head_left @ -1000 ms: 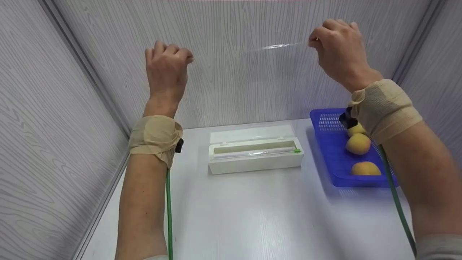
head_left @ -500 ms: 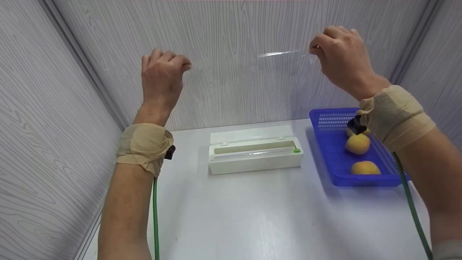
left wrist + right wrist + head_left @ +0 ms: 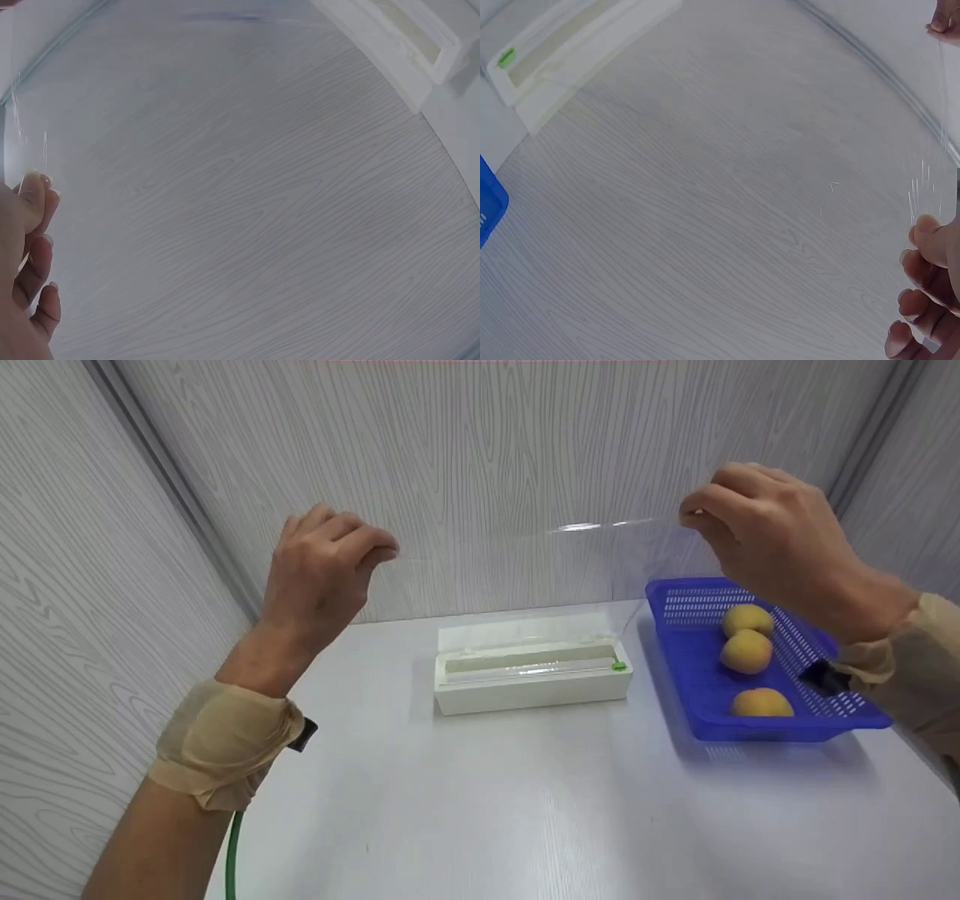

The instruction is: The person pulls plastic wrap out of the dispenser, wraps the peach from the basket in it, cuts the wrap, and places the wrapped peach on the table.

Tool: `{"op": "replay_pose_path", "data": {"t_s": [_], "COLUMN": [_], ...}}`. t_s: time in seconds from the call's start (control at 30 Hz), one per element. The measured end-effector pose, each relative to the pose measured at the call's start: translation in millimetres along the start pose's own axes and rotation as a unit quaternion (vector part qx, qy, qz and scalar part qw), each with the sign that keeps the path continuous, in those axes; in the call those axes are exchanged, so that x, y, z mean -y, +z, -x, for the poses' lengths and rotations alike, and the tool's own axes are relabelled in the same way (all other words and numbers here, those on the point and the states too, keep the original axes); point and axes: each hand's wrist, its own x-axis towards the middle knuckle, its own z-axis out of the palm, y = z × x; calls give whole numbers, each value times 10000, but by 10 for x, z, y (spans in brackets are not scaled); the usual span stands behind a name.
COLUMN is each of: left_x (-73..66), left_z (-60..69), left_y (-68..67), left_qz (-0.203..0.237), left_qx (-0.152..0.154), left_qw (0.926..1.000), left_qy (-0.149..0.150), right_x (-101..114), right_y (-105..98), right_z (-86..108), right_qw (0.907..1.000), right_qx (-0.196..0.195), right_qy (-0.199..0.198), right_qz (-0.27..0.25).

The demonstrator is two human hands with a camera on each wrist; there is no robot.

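Observation:
Between both raised hands stretches a clear sheet of plastic wrap (image 3: 581, 527), seen mostly by its glints. My left hand (image 3: 322, 566) pinches one corner between thumb and forefinger; creases fan out from that pinch in the left wrist view. At the other corner my right hand (image 3: 776, 536) pinches the film the same way, its remaining fingers loosely bent in the right wrist view. Below and behind the film, a white wrap dispenser box (image 3: 532, 694) sits on the table with its lid tipped back. A roll (image 3: 540, 668) shows inside, and a green slider (image 3: 619, 666) is at the right end.
A blue plastic basket (image 3: 682, 682) stands right of the dispenser, below my right hand. In it lie three yellow-orange fruits, peach-like, one of them a fruit (image 3: 747, 652) near the middle. Wood-grain panels (image 3: 480, 450) wall in the white table (image 3: 480, 802) at the back and sides.
Both hands have come down and closer, moving slightly apart, with the plastic wrap held between them. The dispenser and basket stay in place.

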Motion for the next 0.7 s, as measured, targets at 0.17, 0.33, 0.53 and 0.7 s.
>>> {"op": "replay_pose_path", "data": {"t_s": [0.17, 0.33, 0.53, 0.7], "left_x": [-115, -246, -452, -610], "left_z": [236, 459, 648, 754], "left_y": [-134, -249, -424, -503], "left_qz": [425, 1080, 1448, 1452], "left_qx": [68, 25, 488, 741], "left_qw": [9984, 9918, 9806, 9750], "left_qy": [363, 683, 1230, 1512], "right_x": [199, 382, 556, 657], "right_y": [-141, -280, -400, -467], "right_z": [214, 401, 648, 836], "right_qw": [9993, 9969, 9919, 9890], "right_qx": [281, 575, 950, 1126], "right_qy": [-227, -527, -822, -943], "right_qz": [41, 74, 173, 152]}}
